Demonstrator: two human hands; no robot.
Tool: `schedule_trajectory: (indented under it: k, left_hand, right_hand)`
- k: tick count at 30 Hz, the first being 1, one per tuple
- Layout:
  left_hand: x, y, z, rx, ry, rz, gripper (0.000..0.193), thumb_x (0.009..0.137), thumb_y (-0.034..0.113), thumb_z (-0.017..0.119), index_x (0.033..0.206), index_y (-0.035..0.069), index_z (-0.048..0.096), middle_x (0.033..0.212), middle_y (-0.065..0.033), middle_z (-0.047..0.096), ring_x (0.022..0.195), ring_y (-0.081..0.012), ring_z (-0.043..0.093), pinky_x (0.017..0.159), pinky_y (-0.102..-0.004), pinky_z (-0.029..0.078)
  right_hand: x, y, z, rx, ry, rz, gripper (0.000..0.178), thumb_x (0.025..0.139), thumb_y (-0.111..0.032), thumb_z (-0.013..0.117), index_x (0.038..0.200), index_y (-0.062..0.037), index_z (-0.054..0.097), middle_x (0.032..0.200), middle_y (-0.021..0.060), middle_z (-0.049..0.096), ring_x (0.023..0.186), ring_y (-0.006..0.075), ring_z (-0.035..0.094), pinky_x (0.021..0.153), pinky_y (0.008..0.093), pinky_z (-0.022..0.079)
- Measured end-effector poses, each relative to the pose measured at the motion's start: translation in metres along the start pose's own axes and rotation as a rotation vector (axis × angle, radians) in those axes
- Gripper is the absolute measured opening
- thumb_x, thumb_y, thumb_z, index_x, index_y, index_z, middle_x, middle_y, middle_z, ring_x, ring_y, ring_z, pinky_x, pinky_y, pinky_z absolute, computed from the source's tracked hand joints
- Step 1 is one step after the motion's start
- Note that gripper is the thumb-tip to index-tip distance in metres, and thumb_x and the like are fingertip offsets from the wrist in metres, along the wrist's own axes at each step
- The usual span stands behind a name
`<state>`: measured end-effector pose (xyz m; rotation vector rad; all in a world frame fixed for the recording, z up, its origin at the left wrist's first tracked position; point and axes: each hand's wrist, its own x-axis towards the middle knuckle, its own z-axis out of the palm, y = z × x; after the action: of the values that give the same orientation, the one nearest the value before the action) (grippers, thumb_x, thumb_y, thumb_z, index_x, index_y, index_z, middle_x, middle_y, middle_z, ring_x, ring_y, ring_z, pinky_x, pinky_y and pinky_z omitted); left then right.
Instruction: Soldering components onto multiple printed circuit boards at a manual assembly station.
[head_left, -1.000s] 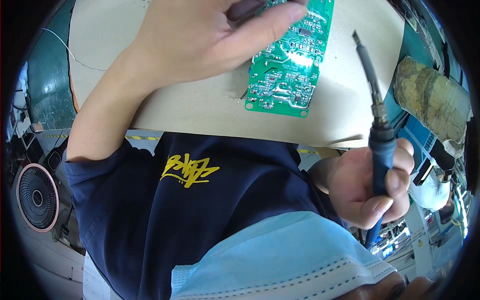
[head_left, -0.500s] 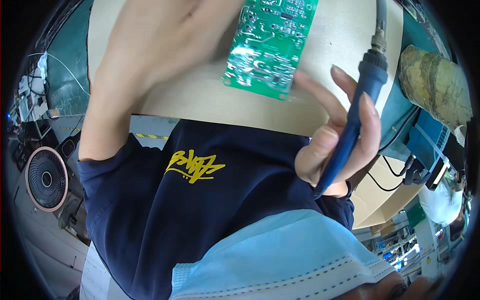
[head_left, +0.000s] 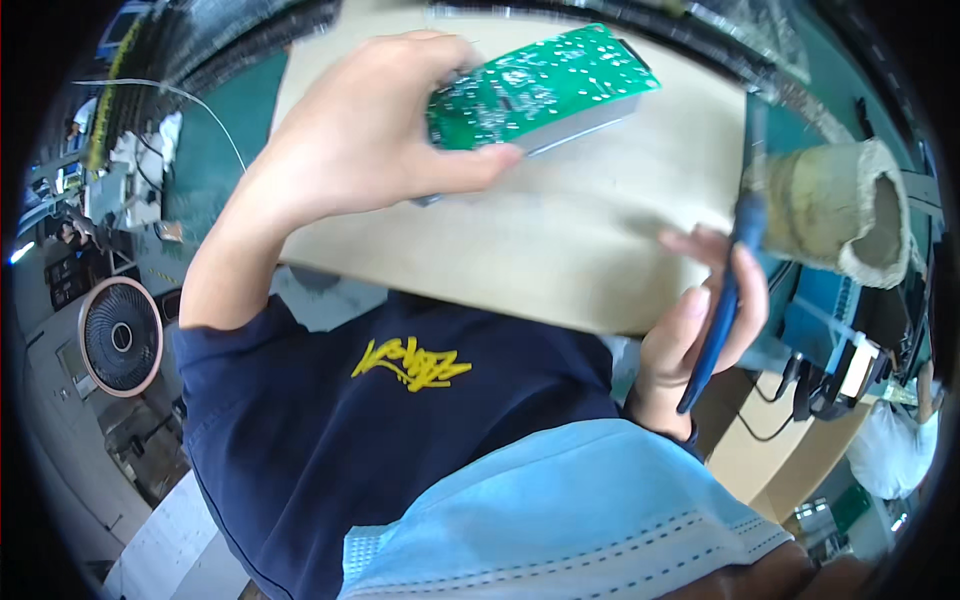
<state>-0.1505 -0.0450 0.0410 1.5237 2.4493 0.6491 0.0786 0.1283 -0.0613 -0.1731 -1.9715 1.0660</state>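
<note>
My left hand [head_left: 370, 130] grips one end of a green circuit board [head_left: 550, 85] over the tan work surface. The board's soldered face points up, with many shiny solder joints, and a grey-white body shows below its near edge. My thumb lies along that near side; the other fingers are mostly hidden at the far side. In my right hand [head_left: 705, 310] is a soldering iron with a dark blue handle [head_left: 722, 325], held upright-slanted at the right of the surface. Its metal end points away from me and is blurred.
A tan cylinder with a ragged open end [head_left: 840, 210] stands right of the work surface [head_left: 560, 240]. Blue equipment and black cables sit below it, near an open cardboard box [head_left: 780, 440]. A thin white cable [head_left: 200, 105] crosses the left. A round fan [head_left: 120, 337] stands farther left.
The view has shifted. My left hand now holds the board, which has turned from nearly upright to slanting sideways. My right hand, still holding the soldering iron, is now apart from the board.
</note>
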Motion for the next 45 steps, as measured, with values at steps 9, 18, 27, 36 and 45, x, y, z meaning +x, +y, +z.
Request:
schedule_trajectory:
  k: [9, 18, 27, 36, 45]
  left_hand:
    - [0.149, -0.072, -0.106, 0.158, -0.007, -0.034, 0.06, 0.084, 0.031, 0.078, 0.128, -0.005, 0.058, 0.11, -0.0203, 0.068, 0.097, -0.024, 0.067, 0.085, -0.0375, 0.052]
    - [0.277, -0.197, -0.094, 0.532, 0.0, 0.032, 0.063, 0.09, 0.043, 0.067, 0.135, 0.0, 0.055, 0.135, -0.027, 0.055, 0.126, -0.0399, 0.052, 0.107, -0.0433, 0.041]
    - [0.255, -0.263, -0.125, 0.501, 0.291, -0.293, 0.036, 0.087, 0.027, 0.061, 0.106, -0.004, 0.069, 0.11, -0.0245, 0.069, 0.106, -0.0368, 0.066, 0.09, -0.043, 0.052]
    - [0.035, -0.503, -0.219, 0.688, 0.261, -0.932, 0.039, 0.086, 0.03, 0.059, 0.099, -0.003, 0.075, 0.109, -0.0255, 0.07, 0.099, -0.0397, 0.068, 0.089, -0.0448, 0.053]
    - [-0.045, -0.447, -0.175, 0.519, 0.299, -1.192, 0.061, 0.091, 0.052, 0.06, 0.103, -0.006, 0.072, 0.111, -0.0255, 0.069, 0.104, -0.0379, 0.068, 0.083, -0.0476, 0.055]
  right_hand:
    - [0.009, 0.006, 0.004, 0.014, 0.014, -0.016, 0.042, 0.089, -0.007, 0.057, 0.129, 0.0032, 0.049, 0.087, 0.0188, 0.071, 0.092, 0.0324, 0.065, 0.087, 0.0424, 0.049]
    - [0.008, 0.003, 0.002, -0.021, 0.048, 0.046, 0.041, 0.092, -0.006, 0.055, 0.131, 0.0043, 0.047, 0.087, 0.0188, 0.069, 0.093, 0.0298, 0.064, 0.088, 0.0418, 0.047]
    - [-0.001, 0.001, 0.001, -0.056, 0.033, 0.16, 0.042, 0.099, -0.02, 0.048, 0.134, 0.0022, 0.043, 0.093, 0.021, 0.068, 0.089, 0.0281, 0.064, 0.091, 0.0447, 0.045]
    - [0.005, 0.006, 0.005, -0.128, -0.177, 0.082, 0.04, 0.108, -0.032, 0.038, 0.136, -0.006, 0.047, 0.086, 0.0185, 0.067, 0.094, 0.0303, 0.061, 0.089, 0.0474, 0.048]
    - [0.01, 0.005, 0.012, -0.208, -0.219, 0.068, 0.039, 0.108, -0.032, 0.036, 0.136, -0.0059, 0.045, 0.082, 0.0146, 0.068, 0.101, 0.0304, 0.056, 0.094, 0.0493, 0.044]
